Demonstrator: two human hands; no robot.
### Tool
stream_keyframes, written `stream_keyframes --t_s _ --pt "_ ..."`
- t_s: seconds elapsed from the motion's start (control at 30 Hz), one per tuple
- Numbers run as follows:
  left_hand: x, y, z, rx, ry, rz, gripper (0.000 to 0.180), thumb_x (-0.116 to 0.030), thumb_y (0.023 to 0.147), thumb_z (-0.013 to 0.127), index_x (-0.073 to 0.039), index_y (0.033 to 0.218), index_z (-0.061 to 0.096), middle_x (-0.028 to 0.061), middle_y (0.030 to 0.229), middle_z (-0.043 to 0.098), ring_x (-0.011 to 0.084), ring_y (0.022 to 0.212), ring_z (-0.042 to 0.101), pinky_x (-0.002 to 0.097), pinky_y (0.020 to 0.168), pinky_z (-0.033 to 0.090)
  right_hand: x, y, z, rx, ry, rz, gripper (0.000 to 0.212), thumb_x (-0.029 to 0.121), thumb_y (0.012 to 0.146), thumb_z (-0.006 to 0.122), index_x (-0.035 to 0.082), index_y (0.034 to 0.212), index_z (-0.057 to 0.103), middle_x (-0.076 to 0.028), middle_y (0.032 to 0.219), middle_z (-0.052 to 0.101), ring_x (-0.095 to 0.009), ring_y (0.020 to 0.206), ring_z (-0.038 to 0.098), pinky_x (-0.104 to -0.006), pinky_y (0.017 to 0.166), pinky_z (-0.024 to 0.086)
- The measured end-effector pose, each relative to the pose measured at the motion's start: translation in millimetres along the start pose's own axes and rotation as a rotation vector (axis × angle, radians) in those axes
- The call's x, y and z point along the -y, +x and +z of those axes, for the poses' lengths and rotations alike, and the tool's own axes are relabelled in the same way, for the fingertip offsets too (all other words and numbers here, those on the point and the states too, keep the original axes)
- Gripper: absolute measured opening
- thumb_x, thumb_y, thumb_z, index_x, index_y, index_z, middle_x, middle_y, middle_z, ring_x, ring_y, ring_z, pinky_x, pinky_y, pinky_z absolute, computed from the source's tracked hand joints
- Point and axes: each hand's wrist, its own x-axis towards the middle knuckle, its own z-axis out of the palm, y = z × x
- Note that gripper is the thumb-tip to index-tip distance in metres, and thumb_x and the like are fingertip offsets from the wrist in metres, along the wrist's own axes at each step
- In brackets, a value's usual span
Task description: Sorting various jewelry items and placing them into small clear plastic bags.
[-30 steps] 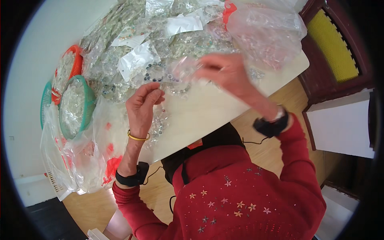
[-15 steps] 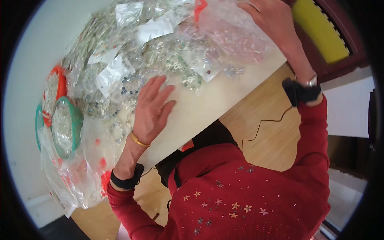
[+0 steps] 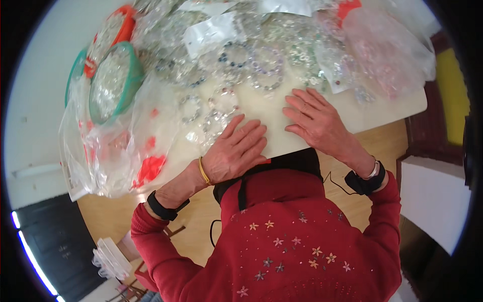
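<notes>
"Hands first: what is different now?"

"The right hand (image 3: 318, 121) is no longer out by the pinkish bag (image 3: 390, 55); it is back over the worktop (image 3: 282, 136), well to the right of the green basket (image 3: 135, 78). The left hand (image 3: 235, 153) sits closer to the worktop's near edge, also right of the green basket but not so far from it."

"And the fingers?"

"Released on both: spread, palms down, nothing visible in them. Whether they press on the worktop, I cannot tell."

"What does that mean for the work?"

"As I judge it, one handling is over and no other is under way, since no bracelet is in hand. The bracelets (image 3: 225, 111) lie right of the green basket, the nearest just beside the left fingers. A purple bracelet (image 3: 254, 65) lies further right of the basket."

"The rest of the surface?"

"Clear packets fill the green basket, and more are heaped to its right, with a white packet (image 3: 214, 34) on top. A red basket (image 3: 130, 22) stands just beyond the green one; a plastic bag (image 3: 108, 168) with red print spreads on its near side."

"And the room?"

"Wood floor (image 3: 108, 216) shows on the body's side of the green basket. Far to the basket's right are a yellow panel (image 3: 453, 95) and a white cabinet (image 3: 430, 199)."
</notes>
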Motion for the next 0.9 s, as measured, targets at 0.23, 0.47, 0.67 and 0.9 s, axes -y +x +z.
stream_keyframes --t_s 0.23,0.47,0.67,0.9 --pt "-16 -48 -8 -0.138 -0.042 -0.093 0.038 -0.019 0.072 0.07 0.002 0.101 0.057 0.0181 0.118 0.053 0.0336 0.109 0.053 0.0493 0.097 0.038 13 12 15 0.058 -0.023 -0.014 0.039 0.016 0.068 0.072 0.003 0.103 0.059 -0.012 0.114 0.057 -0.031 0.111 0.051 -0.0457 0.097 0.038" --pt "-20 -66 -11 -0.145 -0.069 -0.161 0.035 -0.017 0.072 0.07 0.001 0.099 0.058 0.0174 0.118 0.052 0.033 0.113 0.05 0.0506 0.1 0.034 33 33 35 0.09 0.035 -0.092 0.041 0.019 0.069 0.071 0.004 0.105 0.059 -0.012 0.116 0.056 -0.03 0.115 0.048 -0.0468 0.099 0.036" --pt "-22 -82 -14 -0.22 0.018 -0.303 0.035 -0.016 0.071 0.07 0.001 0.099 0.058 0.0168 0.119 0.052 0.0327 0.114 0.048 0.051 0.101 0.032 41 42 48 0.103 0.092 -0.158 0.039 0.02 0.07 0.071 0.004 0.104 0.059 -0.01 0.117 0.055 -0.029 0.114 0.048 -0.048 0.101 0.033" --pt "-23 -101 0 -0.259 0.023 -0.156 0.033 -0.012 0.07 0.069 0.001 0.098 0.058 0.0167 0.112 0.057 0.0329 0.104 0.055 0.0496 0.093 0.039 38 33 45 0.119 0.044 -0.157 0.035 0.021 0.07 0.071 0.004 0.099 0.06 -0.008 0.115 0.056 -0.028 0.11 0.05 -0.0493 0.101 0.032"
